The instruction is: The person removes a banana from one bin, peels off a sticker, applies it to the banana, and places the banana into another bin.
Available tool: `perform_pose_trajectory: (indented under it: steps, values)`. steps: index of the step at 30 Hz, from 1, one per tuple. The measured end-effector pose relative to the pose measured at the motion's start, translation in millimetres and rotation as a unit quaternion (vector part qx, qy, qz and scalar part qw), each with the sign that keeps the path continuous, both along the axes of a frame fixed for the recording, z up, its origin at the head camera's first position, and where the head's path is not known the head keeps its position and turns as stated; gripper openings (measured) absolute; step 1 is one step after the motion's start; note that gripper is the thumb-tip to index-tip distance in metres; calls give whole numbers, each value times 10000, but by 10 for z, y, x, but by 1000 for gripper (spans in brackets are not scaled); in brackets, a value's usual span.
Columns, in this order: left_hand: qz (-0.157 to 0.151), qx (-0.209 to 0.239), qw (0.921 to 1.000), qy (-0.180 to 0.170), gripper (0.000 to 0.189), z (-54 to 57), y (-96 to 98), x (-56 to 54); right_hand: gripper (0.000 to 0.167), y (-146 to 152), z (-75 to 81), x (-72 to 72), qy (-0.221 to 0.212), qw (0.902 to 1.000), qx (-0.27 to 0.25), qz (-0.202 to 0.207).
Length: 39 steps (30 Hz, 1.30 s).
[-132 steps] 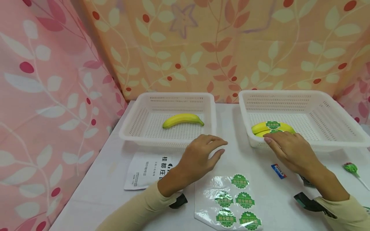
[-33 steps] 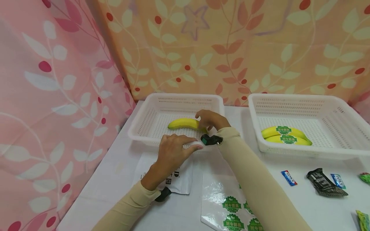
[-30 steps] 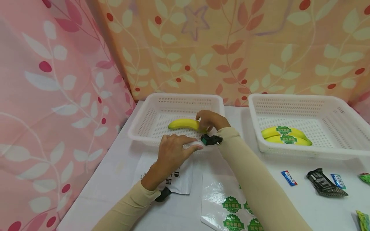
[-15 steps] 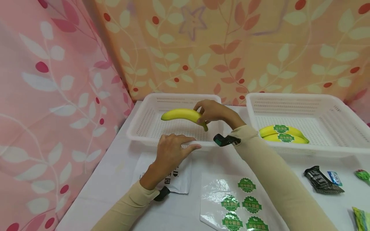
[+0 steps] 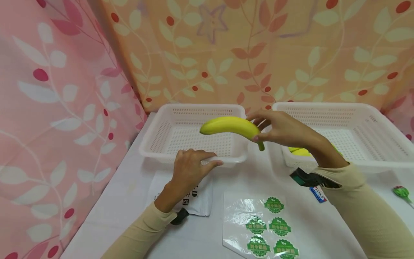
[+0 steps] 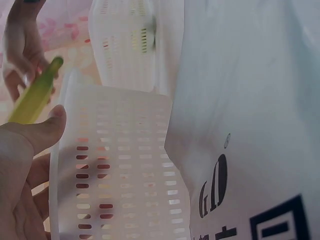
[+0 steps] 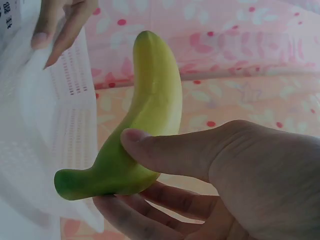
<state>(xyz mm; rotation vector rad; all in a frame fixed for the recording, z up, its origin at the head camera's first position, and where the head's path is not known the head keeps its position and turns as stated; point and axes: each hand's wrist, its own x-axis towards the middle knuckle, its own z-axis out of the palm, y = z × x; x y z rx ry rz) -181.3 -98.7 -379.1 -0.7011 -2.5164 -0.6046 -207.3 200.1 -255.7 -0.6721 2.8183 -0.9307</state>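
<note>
In the head view my right hand [image 5: 281, 127] holds a yellow banana [image 5: 226, 126] in the air, between the two baskets. The right wrist view shows the thumb pressed on one side of the banana [image 7: 152, 100] and fingers under the other, near its green stem. My left hand [image 5: 191, 169] is at the front rim of the left white plastic basket [image 5: 194, 159]. Its fingers reach inside the wall and its thumb lies at the rim, as the left wrist view of the basket [image 6: 120, 165] shows. No banana lies in this basket.
The right white basket [image 5: 365, 165] holds bananas partly hidden by my right wrist. A sheet of green round stickers [image 5: 234, 237] lies in front. A white printed pouch [image 5: 202, 201] lies under my left hand. A small blue-red packet [image 5: 318, 194] and a lollipop [image 5: 401, 192] are at right.
My right hand has gone from the right basket to the left one, taken the banana, lifted it out and carried it rightward. My left hand has moved onto the left basket's rim and stayed.
</note>
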Motion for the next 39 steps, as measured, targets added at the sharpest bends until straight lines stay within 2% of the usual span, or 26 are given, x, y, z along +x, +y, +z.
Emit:
perform_pose_trajectory:
  steps: [8,14,20,24,27,30,34,37,39]
  values:
    - [36,31,10000,-48,38,9,-3,-4,53,441,-270,418,-8,9999,156,-35]
    - [63,2,9999,-84,36,17,5,-9,54,564,-559,632,-353,9987,317,164]
    - [84,-75,9998,-164,39,11,8,-15,52,531,-821,728,-760,9963,315,232]
    - [46,-43,9998,-205,37,14,15,-4,53,520,-969,717,-984,9943,379,127]
    - [-19,9,9998,-185,36,20,39,18,53,540,-1053,687,-986,9941,441,79]
    - [-270,162,9995,8,35,24,94,56,52,572,-1113,658,-923,9947,451,85]
    - [-934,357,9945,310,32,41,215,161,50,605,-1165,630,-871,9953,406,81]
    - [-1510,148,9882,209,29,53,325,282,49,608,-1189,623,-851,9956,387,77]
    - [-1832,-197,9829,-44,32,46,407,364,49,601,-1200,624,-851,9956,392,72]
